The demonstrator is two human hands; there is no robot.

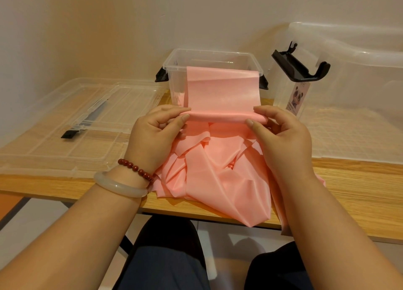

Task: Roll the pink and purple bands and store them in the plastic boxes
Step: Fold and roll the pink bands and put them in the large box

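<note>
Both hands pinch a started roll: your left hand (156, 132) and right hand (281, 135) each grip one end of the pink band (222, 93). Keep tension even and edges aligned as you turn. The band is glossy, draped over the near rim of the plastic box (169, 58), with slack heaped at the front edge of the table (349, 180).

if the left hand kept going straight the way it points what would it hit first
Probably the pink band, whose rolled edge the left hand pinches, where it rises over the small clear box; the box's front wall looks close behind.
</note>
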